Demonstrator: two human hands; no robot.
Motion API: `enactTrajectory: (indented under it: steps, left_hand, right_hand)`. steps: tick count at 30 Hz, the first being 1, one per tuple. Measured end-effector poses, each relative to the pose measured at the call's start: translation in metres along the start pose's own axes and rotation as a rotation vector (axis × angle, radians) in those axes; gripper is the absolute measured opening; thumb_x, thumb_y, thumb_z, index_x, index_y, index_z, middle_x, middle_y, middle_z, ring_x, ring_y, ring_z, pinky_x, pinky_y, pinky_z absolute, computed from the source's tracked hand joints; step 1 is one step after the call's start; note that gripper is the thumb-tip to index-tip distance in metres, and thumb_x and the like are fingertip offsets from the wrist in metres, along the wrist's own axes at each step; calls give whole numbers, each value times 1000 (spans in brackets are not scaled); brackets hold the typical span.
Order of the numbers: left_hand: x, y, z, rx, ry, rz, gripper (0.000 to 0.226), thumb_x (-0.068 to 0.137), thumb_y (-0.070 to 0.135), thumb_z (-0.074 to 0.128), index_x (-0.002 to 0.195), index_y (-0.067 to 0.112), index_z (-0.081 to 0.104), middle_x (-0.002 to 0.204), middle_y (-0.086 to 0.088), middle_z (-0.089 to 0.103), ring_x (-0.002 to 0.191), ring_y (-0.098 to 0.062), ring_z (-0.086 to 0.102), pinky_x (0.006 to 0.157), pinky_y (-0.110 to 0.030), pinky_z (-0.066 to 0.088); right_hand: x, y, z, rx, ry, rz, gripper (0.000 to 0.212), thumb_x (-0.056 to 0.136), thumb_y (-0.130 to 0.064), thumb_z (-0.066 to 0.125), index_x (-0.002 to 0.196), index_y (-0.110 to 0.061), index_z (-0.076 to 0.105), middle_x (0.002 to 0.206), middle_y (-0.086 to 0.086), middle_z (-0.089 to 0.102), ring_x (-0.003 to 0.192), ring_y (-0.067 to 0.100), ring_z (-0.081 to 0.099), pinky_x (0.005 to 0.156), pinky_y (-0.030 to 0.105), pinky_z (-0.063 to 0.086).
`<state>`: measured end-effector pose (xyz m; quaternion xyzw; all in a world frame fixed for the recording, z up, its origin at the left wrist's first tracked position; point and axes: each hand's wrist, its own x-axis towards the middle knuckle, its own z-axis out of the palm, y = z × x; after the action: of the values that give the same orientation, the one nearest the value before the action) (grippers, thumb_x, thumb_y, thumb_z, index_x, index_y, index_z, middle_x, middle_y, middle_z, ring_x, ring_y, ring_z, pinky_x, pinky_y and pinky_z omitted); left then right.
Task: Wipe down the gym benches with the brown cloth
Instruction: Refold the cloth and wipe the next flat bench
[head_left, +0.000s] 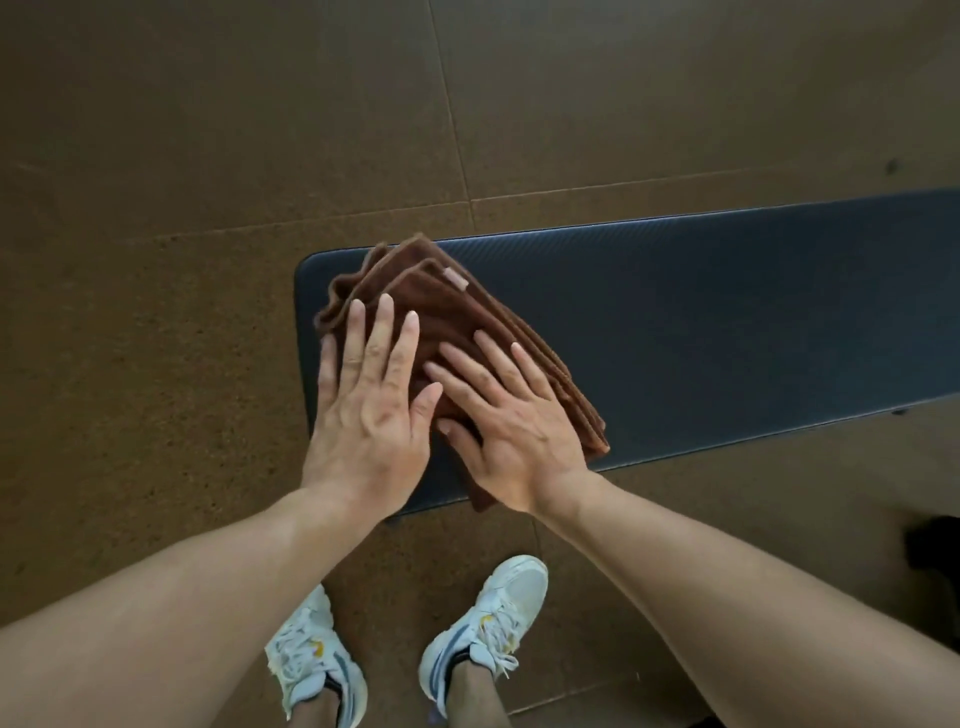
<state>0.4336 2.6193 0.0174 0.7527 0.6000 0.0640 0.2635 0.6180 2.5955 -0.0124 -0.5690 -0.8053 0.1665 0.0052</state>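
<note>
Both hands lie flat, fingers straight and spread, on the folded brown terry cloth (457, 332). In the head view, the only one there is, the left hand (366, 410) covers the near left part of the cloth, its fingertips reaching toward the far left edge. The right hand (511, 426) presses just beside it, fingers angled up and to the left, thumb close to the left hand's thumb. Neither hand pinches or curls round the fabric; they press down on it with open palms.

That cloth sits at the left end of the long dark blue padded bench (727, 322), folded into several layers, with a small pale tag (457, 278) showing at its far corner. Its near corner hangs slightly over the front edge of the bench, under the right wrist.

It looks soft, light and limp, so it would likely bunch or unfold if dragged by one corner. Flat palm pressure over the middle of the stack seems the surest hold. The padded surface appears smooth and may let the cloth slide easily.

Most of the bench stretches away to the right, well apart from the hands. Brown speckled floor (208, 156) lies all around, and two white trainers (483, 634) stand below.
</note>
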Motion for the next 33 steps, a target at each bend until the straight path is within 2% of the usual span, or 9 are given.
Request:
enactTrajectory:
  steps: [4, 11, 15, 18, 23, 26, 28, 30, 33]
  left_hand:
    - [25, 47, 15, 111, -107, 40, 73, 104, 54, 22, 162, 23, -9, 169, 1, -24, 152, -16, -30, 127, -48, -9]
    - [61, 90, 41, 219, -279, -258, 94, 92, 79, 5, 148, 19, -41, 155, -1, -50, 141, -21, -49, 121, -56, -22]
    - [63, 91, 46, 292, -323, -296, 104, 88, 86, 6, 144, 16, -47, 148, -4, -58, 137, -26, -54, 119, -59, -23]
    - [63, 93, 45, 289, -342, -311, 103, 88, 86, 7, 143, 17, -47, 148, -4, -58, 136, -26, -54, 119, -59, -22]
    - [65, 94, 45, 303, -358, -312, 104, 88, 86, 6, 144, 16, -46, 147, -5, -59, 136, -27, -55, 118, -60, -23]
    - [66, 93, 46, 294, -367, -313, 103, 89, 85, 6, 143, 15, -47, 146, -6, -60, 135, -28, -56, 117, -61, -24]
    - [66, 92, 47, 294, -363, -294, 103, 89, 84, 6, 143, 15, -48, 145, -7, -60, 134, -29, -56, 116, -61, -25]
    - [66, 90, 49, 292, -354, -276, 102, 89, 83, 6, 143, 15, -47, 146, -8, -59, 134, -30, -56, 115, -61, -26]
    - [67, 84, 51, 228, -346, -247, 93, 95, 75, 6, 146, 16, -44, 149, -5, -57, 135, -27, -55, 115, -60, -28]
  right_hand:
    - [-26, 82, -14, -41, 32, 158, 62, 108, -58, 32, 165, -37, 24, 174, -11, 20, 164, 16, 3, 133, 47, 5]
    - [-97, 225, -44, -33, 36, 557, 72, 103, -70, 13, 167, -37, 16, 175, -12, 7, 162, 10, -10, 132, 45, -3]
    - [-103, 242, -44, -18, 96, 620, 75, 102, -71, 18, 166, -33, 24, 174, -11, 11, 162, 10, -9, 131, 40, -8]
    - [-100, 237, -42, 40, 144, 699, 71, 102, -70, 25, 165, -38, 20, 175, -10, 14, 161, 11, -14, 131, 54, -2]
    - [-89, 257, -22, 241, 389, 1155, 65, 96, -85, 22, 154, -70, -3, 175, -16, 12, 162, 30, 14, 125, 68, 18]
    - [-87, 269, -9, 313, 493, 1248, 57, 94, -88, 16, 146, -78, -5, 174, -17, 17, 161, 28, 19, 125, 65, 20]
    - [-85, 262, -13, 300, 493, 1230, 60, 94, -87, 15, 149, -75, -4, 174, -16, 19, 161, 27, 20, 126, 63, 20]
    - [-68, 245, -25, 291, 482, 1236, 68, 96, -83, 15, 158, -59, -1, 174, -13, 19, 162, 27, 18, 127, 62, 17]
    - [-33, 204, -39, 250, 446, 1179, 68, 104, -62, 25, 166, -34, 19, 176, -8, 14, 163, 26, 6, 130, 56, 6]
